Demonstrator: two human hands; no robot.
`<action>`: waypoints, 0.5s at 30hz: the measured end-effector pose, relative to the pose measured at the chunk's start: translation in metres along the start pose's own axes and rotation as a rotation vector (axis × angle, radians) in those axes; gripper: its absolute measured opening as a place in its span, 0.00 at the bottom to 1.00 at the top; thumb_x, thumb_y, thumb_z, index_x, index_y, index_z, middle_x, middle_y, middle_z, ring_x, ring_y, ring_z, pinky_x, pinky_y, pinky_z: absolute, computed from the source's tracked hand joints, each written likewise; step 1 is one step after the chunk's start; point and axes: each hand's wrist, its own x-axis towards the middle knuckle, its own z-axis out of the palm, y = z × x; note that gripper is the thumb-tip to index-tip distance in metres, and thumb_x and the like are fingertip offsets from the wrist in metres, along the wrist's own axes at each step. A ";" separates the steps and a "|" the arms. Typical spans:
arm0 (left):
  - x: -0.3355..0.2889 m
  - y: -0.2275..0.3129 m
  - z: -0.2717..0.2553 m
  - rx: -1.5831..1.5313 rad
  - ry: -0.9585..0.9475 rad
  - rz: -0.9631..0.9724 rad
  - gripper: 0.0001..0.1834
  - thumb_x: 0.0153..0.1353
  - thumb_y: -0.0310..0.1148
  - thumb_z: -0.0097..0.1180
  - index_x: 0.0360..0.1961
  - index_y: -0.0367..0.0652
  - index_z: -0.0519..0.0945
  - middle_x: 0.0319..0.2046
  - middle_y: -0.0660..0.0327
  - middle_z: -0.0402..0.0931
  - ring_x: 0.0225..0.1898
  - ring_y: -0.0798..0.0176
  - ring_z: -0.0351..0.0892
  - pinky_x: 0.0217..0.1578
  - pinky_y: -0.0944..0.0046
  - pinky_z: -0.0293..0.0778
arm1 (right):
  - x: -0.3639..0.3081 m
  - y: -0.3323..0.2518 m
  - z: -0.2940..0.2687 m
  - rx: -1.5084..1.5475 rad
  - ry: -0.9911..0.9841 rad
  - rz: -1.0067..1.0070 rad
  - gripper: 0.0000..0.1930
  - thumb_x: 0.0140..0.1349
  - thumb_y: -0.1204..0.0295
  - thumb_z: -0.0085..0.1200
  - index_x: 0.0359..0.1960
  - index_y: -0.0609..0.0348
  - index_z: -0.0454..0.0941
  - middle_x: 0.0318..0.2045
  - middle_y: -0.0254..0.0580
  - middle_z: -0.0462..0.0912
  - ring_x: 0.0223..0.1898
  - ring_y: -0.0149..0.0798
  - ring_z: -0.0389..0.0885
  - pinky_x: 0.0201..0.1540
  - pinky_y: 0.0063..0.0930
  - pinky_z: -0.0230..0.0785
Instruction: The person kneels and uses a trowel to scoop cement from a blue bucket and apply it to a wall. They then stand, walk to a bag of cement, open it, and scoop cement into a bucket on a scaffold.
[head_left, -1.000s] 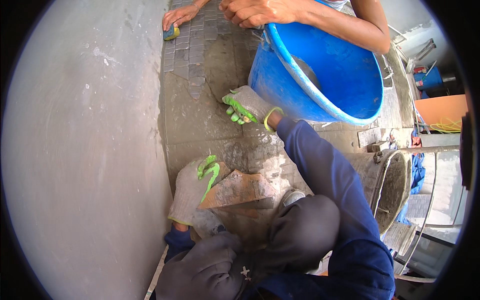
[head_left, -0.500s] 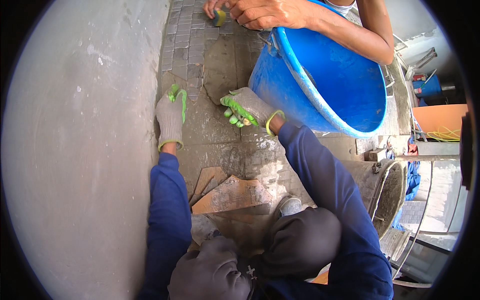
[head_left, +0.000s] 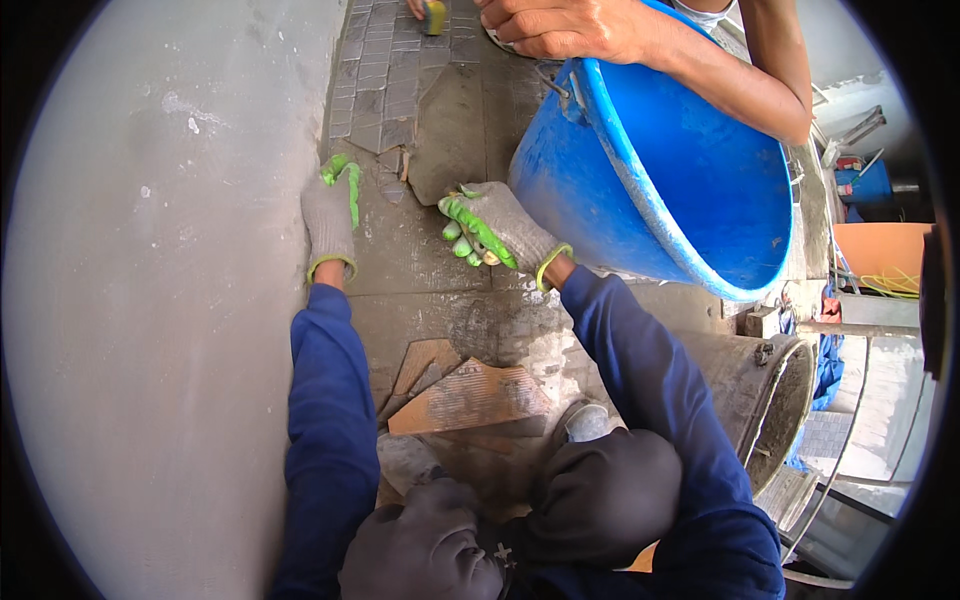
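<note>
My left hand (head_left: 332,212), in a grey knit glove with green coating, is low beside the wall. Its thumb stands apart from the fingers, and nothing shows between them. My right hand (head_left: 492,228), gloved alike, is by the blue tub with its fingers curled; whatever they hold, if anything, is hidden. Its thumb side lies near the lower edge of a grey-brown irregular slab piece (head_left: 450,135) on the floor. Above that is a patch of small grey paving-pattern tiles (head_left: 378,60). At the top, another person's fingers hold a yellow and dark sponge-like block (head_left: 433,17).
The large blue tub (head_left: 560,150) stands at upper right, the other person's forearm (head_left: 690,75) across its rim. Broken brown tile pieces (head_left: 470,395) lie before my feet. A mortar-caked bucket (head_left: 770,410) lies on its side at right. A grey wall (head_left: 170,300) bounds the left.
The view has shifted slightly, so the tub and tiles appear lower. The other person's hand with the block has moved toward the upper edge. My hands keep nearly the same pose.
</note>
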 end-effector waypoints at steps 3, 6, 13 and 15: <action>0.010 -0.011 0.003 0.086 -0.049 0.000 0.15 0.66 0.33 0.63 0.51 0.39 0.83 0.25 0.68 0.77 0.20 0.75 0.68 0.18 0.69 0.63 | -0.002 -0.022 0.015 -0.041 -0.080 -0.105 0.15 0.75 0.59 0.50 0.50 0.56 0.78 0.34 0.47 0.86 0.25 0.39 0.88 0.12 0.23 0.74; 0.019 -0.010 0.009 0.432 -0.036 0.045 0.19 0.62 0.39 0.65 0.50 0.39 0.83 0.29 0.57 0.82 0.25 0.60 0.78 0.26 0.60 0.72 | 0.005 -0.051 0.033 -0.167 0.036 0.001 0.13 0.74 0.58 0.51 0.46 0.54 0.78 0.29 0.42 0.85 0.20 0.36 0.85 0.09 0.23 0.71; 0.038 0.024 0.035 0.781 0.137 0.055 0.35 0.55 0.49 0.66 0.56 0.33 0.77 0.44 0.43 0.84 0.46 0.40 0.84 0.46 0.47 0.78 | -0.008 -0.027 0.026 -0.182 0.101 0.046 0.13 0.73 0.60 0.50 0.44 0.57 0.79 0.27 0.45 0.85 0.17 0.39 0.83 0.09 0.29 0.69; 0.038 0.030 0.035 0.867 0.176 0.201 0.35 0.55 0.50 0.66 0.57 0.34 0.76 0.47 0.43 0.82 0.48 0.41 0.83 0.47 0.48 0.78 | -0.011 -0.024 0.030 -0.320 0.161 0.020 0.15 0.74 0.58 0.48 0.46 0.56 0.79 0.28 0.45 0.85 0.17 0.39 0.84 0.09 0.29 0.70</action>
